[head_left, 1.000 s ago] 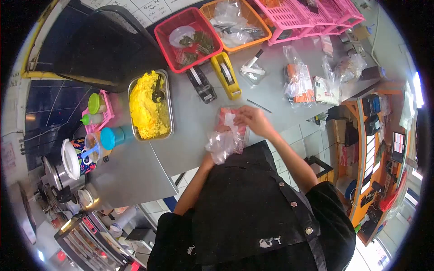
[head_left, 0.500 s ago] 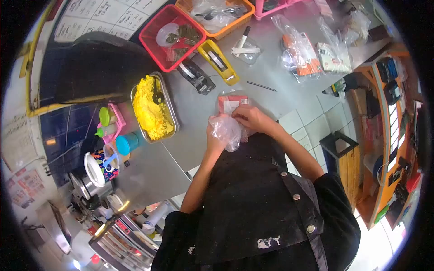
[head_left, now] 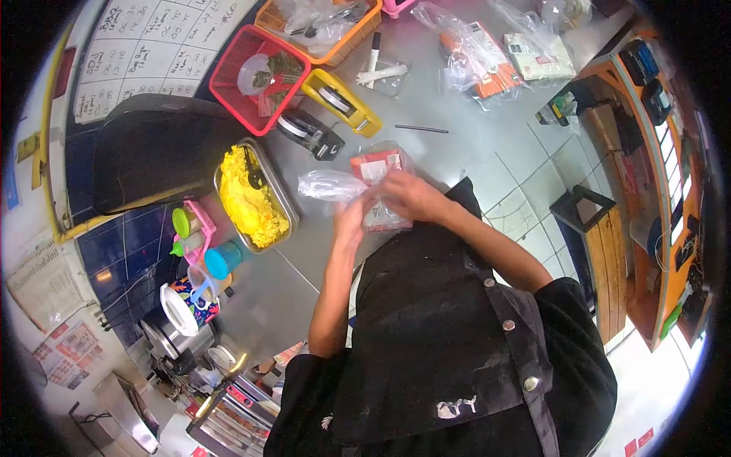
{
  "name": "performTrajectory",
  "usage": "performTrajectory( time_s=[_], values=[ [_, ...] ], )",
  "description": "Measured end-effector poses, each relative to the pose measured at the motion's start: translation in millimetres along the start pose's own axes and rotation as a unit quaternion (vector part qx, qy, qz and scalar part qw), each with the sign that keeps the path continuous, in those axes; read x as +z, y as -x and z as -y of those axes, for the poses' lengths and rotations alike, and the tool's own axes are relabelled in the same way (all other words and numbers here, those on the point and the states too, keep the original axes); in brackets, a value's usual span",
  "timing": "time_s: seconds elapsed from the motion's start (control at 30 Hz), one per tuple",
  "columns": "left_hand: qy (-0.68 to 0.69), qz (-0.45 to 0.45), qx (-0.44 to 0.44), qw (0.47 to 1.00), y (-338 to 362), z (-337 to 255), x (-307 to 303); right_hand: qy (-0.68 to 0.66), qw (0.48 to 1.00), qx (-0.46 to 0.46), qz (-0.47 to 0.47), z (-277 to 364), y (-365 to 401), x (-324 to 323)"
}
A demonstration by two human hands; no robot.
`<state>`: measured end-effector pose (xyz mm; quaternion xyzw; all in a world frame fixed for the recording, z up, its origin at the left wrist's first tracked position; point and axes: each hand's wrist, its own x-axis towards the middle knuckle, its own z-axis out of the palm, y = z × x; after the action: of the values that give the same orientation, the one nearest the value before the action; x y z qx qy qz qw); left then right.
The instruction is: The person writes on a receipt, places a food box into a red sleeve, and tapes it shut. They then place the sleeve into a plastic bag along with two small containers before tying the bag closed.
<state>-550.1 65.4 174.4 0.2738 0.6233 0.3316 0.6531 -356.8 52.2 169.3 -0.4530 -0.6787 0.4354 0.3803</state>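
- Left hand (head_left: 350,222), right hand (head_left: 415,196): fingers clamped on clear bag (head_left: 326,185) around red box (head_left: 375,164).
- Steel table (head_left: 259,305): 2 tape dispensers (head_left: 361,120) beside red basket (head_left: 231,65).
- Wall chart (head_left: 148,49) left; floor tiles (head_left: 521,186) right.

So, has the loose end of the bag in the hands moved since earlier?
Yes, the bag's loose end has moved closer to the black tape dispenser, away from the apron.

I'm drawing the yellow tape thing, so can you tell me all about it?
The yellow tape dispenser is bright, long and shiny, like plastic. A pale roll sits in its middle. It lies slanted on the grey table, which looks like metal. One end is right by the red basket; I can't tell whether they touch. A black dispenser is beside it. Nobody's hand is on it.
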Motion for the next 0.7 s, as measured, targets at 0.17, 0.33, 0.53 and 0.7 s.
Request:
performTrajectory(
  time_s=[0.17,0.33,0.53,0.7],
  values=[
    [0.099,0.009,-0.075,0.992,-3,16,-11,0.019,0.991,-0.127,-0.031,0,13,10],
    [0.144,0.005,-0.018,0.989,12,21,-4,-0.166,0.97,0.164,-0.062,8,0,20],
    [0.14,-0.029,0.008,0.99,21,17,7,-0.116,0.972,0.193,-0.063,21,-3,10],
    [0.147,-0.038,0.013,0.988,13,28,6,-0.082,0.977,0.189,-0.057,20,-6,11]
  ],
)
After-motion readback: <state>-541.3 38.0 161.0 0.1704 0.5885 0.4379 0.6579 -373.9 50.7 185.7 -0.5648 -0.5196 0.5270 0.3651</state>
